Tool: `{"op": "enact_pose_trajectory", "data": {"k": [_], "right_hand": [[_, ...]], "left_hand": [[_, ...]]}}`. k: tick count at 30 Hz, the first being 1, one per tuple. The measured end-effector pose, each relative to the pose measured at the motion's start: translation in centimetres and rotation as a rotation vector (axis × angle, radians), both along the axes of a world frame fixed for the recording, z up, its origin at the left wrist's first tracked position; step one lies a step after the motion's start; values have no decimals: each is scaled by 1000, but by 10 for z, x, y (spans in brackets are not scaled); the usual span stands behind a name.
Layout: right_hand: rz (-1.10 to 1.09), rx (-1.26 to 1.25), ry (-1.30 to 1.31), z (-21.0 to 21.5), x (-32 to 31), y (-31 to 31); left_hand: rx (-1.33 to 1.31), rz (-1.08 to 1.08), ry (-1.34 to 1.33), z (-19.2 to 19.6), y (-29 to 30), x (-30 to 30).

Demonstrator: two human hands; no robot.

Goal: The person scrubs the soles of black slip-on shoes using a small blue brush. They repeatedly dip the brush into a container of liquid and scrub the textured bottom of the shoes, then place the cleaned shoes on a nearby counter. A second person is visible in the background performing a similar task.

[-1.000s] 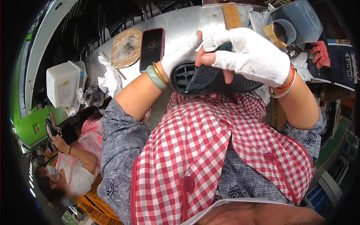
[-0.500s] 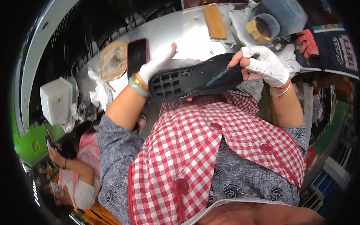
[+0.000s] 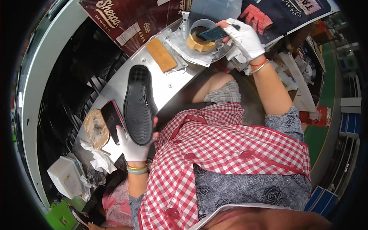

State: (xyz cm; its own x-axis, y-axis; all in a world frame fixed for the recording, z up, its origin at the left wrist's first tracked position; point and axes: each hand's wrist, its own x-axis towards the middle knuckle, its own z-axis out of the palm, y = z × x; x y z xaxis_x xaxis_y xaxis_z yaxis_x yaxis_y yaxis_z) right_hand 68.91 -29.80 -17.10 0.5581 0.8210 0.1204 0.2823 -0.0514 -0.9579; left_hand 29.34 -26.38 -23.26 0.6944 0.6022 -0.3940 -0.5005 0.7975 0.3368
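Observation:
Black shoe sole (image 3: 138,103) rests tilted with its heel end in my left hand (image 3: 133,148), which wears a white fingerless glove. The fingers cup it from below, and its grooved underside faces up. Its far end reaches over the metal table (image 3: 158,89). Out to the upper right, my right hand (image 3: 245,40), gloved the same way, pinches a dark teal brush (image 3: 214,33). The brush's tip is at the mouth of a clear cup (image 3: 203,23), partly hiding what is inside. A yellow foam piece (image 3: 200,45) sits against the cup's near side.
A phone (image 3: 111,119) and a round brown pad (image 3: 96,128) lie left of the sole. Beyond it is a tan block (image 3: 161,54). A red glove (image 3: 257,18) lies past my right hand. Another person (image 3: 117,205) sits at the lower left, near a white container (image 3: 63,178).
My right hand has lifted the brush off the sole and carried it up and left to the cup. The left hand has moved down with the sole, which now points away. The view has turned.

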Motion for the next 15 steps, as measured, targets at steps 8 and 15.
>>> {"op": "enact_pose_trajectory", "data": {"k": [8,15], "right_hand": [[44,-79,4,-14,7,8],[-5,-41,252,-17,16,-1]], "left_hand": [[-48,22,192,-14,-21,3],[-3,-20,9,-4,-11,35]]}}
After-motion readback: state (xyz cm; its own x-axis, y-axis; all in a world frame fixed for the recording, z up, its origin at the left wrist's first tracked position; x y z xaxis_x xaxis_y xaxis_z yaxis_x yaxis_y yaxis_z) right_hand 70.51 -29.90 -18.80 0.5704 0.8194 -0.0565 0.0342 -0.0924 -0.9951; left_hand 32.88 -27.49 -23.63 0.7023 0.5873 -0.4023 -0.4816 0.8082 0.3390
